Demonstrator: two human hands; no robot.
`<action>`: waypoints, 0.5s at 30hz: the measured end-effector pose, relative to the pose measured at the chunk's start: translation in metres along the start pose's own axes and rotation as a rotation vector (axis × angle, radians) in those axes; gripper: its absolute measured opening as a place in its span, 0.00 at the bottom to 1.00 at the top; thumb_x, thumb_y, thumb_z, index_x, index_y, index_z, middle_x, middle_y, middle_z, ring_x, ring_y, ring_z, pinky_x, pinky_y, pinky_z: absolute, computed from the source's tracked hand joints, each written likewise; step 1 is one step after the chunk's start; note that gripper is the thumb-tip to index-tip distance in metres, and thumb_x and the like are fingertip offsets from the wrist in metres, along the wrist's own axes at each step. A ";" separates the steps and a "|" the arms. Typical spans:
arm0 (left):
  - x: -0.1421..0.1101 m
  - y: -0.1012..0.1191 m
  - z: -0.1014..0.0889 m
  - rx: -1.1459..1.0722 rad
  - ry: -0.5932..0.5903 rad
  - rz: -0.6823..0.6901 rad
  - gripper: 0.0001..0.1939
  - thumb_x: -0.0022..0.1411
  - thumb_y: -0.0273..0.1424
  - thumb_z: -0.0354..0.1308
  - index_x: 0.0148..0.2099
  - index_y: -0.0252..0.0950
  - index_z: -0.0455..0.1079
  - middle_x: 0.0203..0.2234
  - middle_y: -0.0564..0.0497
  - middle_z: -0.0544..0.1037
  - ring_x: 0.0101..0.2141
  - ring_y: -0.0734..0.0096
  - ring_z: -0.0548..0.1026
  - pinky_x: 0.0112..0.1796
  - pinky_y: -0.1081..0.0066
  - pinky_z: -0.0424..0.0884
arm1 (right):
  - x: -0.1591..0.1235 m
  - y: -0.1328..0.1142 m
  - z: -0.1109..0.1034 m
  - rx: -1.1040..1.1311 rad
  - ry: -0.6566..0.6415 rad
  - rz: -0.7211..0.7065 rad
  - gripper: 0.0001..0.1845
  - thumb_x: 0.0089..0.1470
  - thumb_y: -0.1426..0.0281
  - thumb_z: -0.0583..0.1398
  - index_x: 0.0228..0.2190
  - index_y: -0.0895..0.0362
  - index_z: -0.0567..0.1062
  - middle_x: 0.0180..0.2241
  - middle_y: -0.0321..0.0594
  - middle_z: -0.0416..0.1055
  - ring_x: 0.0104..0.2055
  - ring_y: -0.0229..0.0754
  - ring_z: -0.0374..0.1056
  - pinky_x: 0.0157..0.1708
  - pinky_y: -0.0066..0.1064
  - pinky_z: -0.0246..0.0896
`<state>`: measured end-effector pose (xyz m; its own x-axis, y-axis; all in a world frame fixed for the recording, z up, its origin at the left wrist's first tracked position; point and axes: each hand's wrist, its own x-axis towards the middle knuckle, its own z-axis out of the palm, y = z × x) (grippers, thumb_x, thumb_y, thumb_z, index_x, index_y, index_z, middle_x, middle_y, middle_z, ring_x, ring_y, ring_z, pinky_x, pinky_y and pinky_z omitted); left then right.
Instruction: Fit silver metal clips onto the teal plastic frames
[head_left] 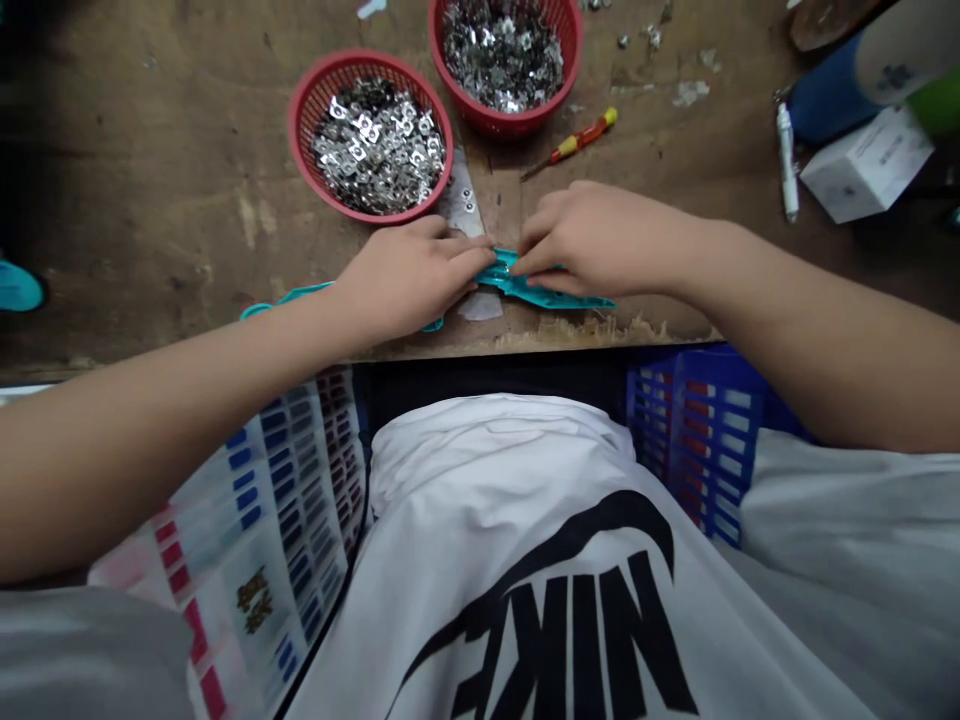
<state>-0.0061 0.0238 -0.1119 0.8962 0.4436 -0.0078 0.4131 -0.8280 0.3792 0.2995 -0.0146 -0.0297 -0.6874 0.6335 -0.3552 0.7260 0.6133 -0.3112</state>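
A long turquoise plastic part (559, 297) lies along the front edge of the wooden table, with a small shiny metal bit visible in its middle. My left hand (420, 270) grips it from the left, fingertips pressed on its upper side. My right hand (581, 245) has its fingers pinched together over the part's middle; what they hold, if anything, is hidden. Under my left forearm, more turquoise plastic (304, 292) sticks out, partly covered. A flat pale strip (480, 308) with small dark-ringed holes runs beneath the part.
Red baskets of small metal clips stand beyond my hands, one at left (296, 130), another farther back (574, 50). A red-yellow screwdriver (577, 142) lies nearby. At right are a white box (866, 170) and a pen (787, 165). Plastic crates (690, 430) flank my lap.
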 end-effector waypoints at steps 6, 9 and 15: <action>0.001 0.001 0.006 0.006 0.007 -0.031 0.24 0.91 0.39 0.55 0.74 0.44 0.88 0.78 0.37 0.86 0.68 0.36 0.88 0.68 0.40 0.85 | -0.002 0.001 0.004 -0.076 0.029 -0.036 0.22 0.83 0.63 0.60 0.57 0.48 0.96 0.56 0.48 0.93 0.60 0.59 0.82 0.56 0.48 0.69; 0.002 0.003 0.003 0.012 0.011 -0.028 0.24 0.91 0.39 0.54 0.71 0.42 0.89 0.77 0.37 0.87 0.68 0.36 0.88 0.68 0.40 0.85 | 0.000 0.005 0.008 -0.078 0.021 -0.050 0.22 0.84 0.65 0.60 0.56 0.49 0.96 0.55 0.47 0.93 0.58 0.59 0.82 0.54 0.46 0.67; 0.003 0.002 -0.002 0.033 0.039 0.023 0.23 0.89 0.38 0.55 0.68 0.42 0.90 0.69 0.38 0.92 0.62 0.38 0.90 0.63 0.42 0.87 | 0.004 0.010 0.011 -0.082 0.062 -0.096 0.22 0.84 0.67 0.60 0.57 0.51 0.97 0.56 0.49 0.93 0.56 0.58 0.83 0.53 0.46 0.65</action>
<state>-0.0027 0.0241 -0.1095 0.8990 0.4365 0.0369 0.3979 -0.8489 0.3480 0.3043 -0.0108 -0.0439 -0.7556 0.5963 -0.2709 0.6542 0.7075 -0.2674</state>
